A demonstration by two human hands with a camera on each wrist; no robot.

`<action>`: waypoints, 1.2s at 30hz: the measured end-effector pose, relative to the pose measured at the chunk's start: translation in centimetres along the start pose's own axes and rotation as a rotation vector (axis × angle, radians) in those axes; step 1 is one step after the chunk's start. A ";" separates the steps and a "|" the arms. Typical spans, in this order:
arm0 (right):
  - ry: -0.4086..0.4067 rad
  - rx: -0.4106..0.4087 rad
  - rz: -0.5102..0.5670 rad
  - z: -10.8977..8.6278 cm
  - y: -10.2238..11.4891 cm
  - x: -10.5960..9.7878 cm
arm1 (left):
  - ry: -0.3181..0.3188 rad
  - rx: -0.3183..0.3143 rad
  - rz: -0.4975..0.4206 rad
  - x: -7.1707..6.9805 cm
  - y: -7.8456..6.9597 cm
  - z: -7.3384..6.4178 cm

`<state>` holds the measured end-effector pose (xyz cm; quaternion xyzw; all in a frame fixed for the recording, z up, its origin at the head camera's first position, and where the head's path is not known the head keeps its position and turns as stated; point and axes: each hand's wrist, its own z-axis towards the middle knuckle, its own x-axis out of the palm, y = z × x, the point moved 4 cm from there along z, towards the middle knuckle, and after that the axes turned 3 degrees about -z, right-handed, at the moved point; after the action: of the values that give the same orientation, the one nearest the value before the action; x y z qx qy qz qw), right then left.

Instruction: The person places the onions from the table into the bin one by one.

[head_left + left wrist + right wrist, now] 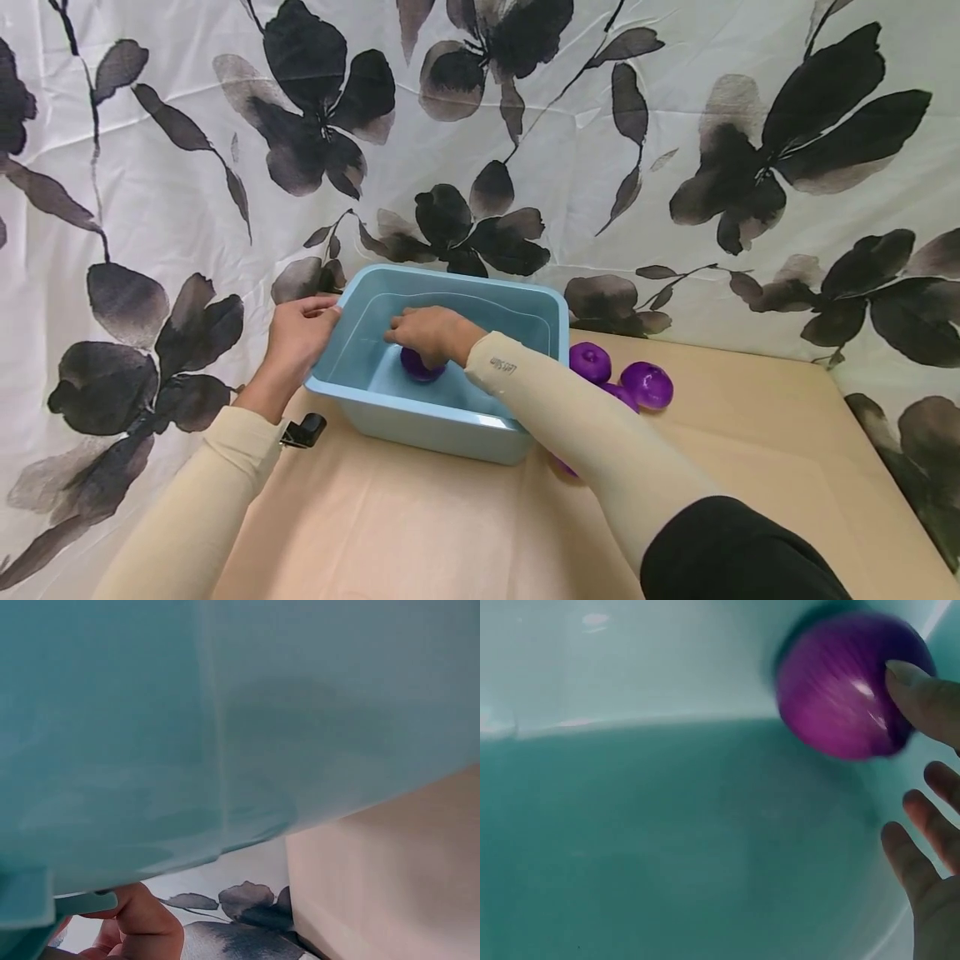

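The left hand (298,337) pinches the pale-blue rectangular plastic basin (435,432) at ten o'clock. Inside, the right hand (437,332), visible fingers spread, touches a glossy purple onion-shaped ball (832,694).

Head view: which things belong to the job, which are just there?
In the job: blue tub, left hand at its rim, purple item inside, right hand touching that item; probably the other purple items beside the tub.
Just there: floral cloth, tan table, black device at the left cuff.
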<state>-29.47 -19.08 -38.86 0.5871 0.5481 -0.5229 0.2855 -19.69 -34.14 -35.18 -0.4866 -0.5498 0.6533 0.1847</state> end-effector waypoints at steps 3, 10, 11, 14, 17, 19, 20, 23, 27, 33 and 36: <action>-0.020 0.024 0.020 -0.7 -0.6 -0.6 | 0.000 -0.004 0.010 0.2 -0.2 -0.2; -0.143 0.060 0.191 -5.0 -2.8 -3.2 | 0.012 0.008 0.024 0.7 -0.4 -0.3; -0.163 0.064 0.213 -5.8 -3.1 -3.7 | 0.014 0.009 0.026 0.7 -0.4 -0.3; -0.214 0.071 0.246 -8.4 -3.8 -5.0 | 0.009 0.015 0.033 0.6 -0.4 -0.4; -0.225 0.073 0.239 -11.0 -4.0 -5.9 | -0.001 0.013 0.039 0.5 -0.3 -0.4; -0.222 0.069 0.242 -13.0 -4.1 -6.1 | -0.004 0.009 0.042 0.6 -0.3 -0.4; -0.223 0.066 0.245 -13.9 -4.1 -6.0 | -0.004 0.006 0.042 0.6 -0.2 -0.4; -0.242 0.061 0.268 -17.0 -4.4 -5.6 | -0.003 0.001 0.048 0.9 -0.2 -0.4; -0.296 0.066 0.266 -20.7 -5.0 -4.7 | -0.010 0.003 0.047 0.8 -0.1 -0.4; -0.378 0.144 0.278 -25.7 -5.3 -2.4 | -0.007 0.000 0.048 0.9 -0.1 -0.5; -0.435 0.179 0.274 -28.3 -4.7 -1.2 | -0.006 0.000 0.040 1.1 -0.2 -0.5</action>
<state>-25.26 7.30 -28.46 0.5527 0.3410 -0.6394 0.4116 -19.80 -32.91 -35.43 -0.4953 -0.5407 0.6584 0.1698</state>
